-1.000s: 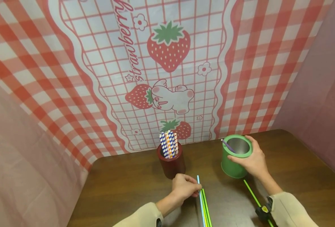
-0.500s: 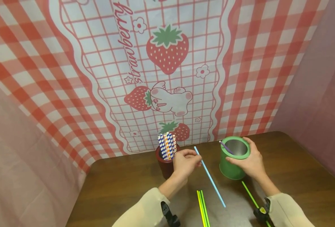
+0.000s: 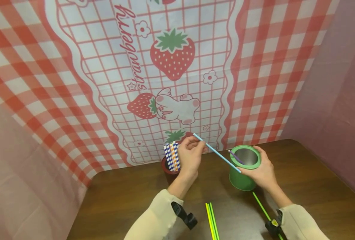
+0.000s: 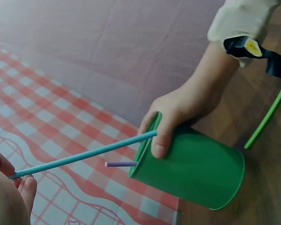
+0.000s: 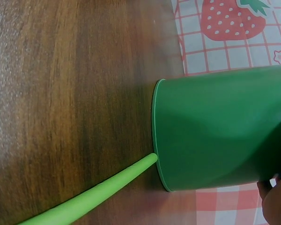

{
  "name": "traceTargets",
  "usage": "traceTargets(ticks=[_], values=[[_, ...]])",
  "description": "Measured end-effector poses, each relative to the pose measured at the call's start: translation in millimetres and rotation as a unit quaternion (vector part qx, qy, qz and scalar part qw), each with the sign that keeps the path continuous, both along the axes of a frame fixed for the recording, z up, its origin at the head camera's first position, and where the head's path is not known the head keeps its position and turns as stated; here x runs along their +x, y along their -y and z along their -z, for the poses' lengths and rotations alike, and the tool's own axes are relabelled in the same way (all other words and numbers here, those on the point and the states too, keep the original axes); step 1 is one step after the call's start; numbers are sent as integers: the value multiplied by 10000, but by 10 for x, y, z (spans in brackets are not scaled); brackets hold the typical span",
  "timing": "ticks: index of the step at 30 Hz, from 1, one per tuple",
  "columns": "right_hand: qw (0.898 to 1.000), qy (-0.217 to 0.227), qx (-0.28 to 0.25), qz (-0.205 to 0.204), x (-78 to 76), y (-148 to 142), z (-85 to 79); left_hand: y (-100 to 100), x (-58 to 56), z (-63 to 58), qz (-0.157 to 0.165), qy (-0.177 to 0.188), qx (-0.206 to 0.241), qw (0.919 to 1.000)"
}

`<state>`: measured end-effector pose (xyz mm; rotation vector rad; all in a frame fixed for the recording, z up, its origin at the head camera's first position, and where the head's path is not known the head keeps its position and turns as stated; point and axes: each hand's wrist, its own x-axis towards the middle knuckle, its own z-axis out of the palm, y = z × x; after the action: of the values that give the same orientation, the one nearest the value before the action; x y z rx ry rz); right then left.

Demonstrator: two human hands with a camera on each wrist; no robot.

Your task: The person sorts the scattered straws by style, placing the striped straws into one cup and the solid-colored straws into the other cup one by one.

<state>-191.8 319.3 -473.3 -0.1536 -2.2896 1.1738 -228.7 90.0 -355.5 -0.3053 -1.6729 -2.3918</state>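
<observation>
The left grip pinches the blue straw above the bench; the right grip clasps the can near the far edge. I'd hold the can steady and angle the straw steeper.

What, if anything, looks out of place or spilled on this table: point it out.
Mildly odd: one green straw lies alone beside the green can, apart from the yellow and green straws grouped on the table. Nothing looks spilled or damaged in view.
</observation>
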Motion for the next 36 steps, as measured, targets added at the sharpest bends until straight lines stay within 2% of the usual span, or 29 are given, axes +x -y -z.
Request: traceTargets(ticks=[7, 15, 19, 28, 36], values=[[10000, 5, 5, -32, 8, 18, -24, -24, -39, -51, -232, -189, 136, 9995], [10000, -13, -3, -50, 9, 15, -20, -126, -44, 18, -417, -400, -4, 9983], [10000, -31, -2, -43, 15, 10, -14, -224, -28, 101, -553, -485, -286, 9969], [10000, -67, 22, -23, 15, 9, 0, -496, 47, 321, -379, -558, -729, 9951], [10000, -45, -49, -50, 6, 8, 14, -650, 52, 539, -427, -438, -1003, 9931]])
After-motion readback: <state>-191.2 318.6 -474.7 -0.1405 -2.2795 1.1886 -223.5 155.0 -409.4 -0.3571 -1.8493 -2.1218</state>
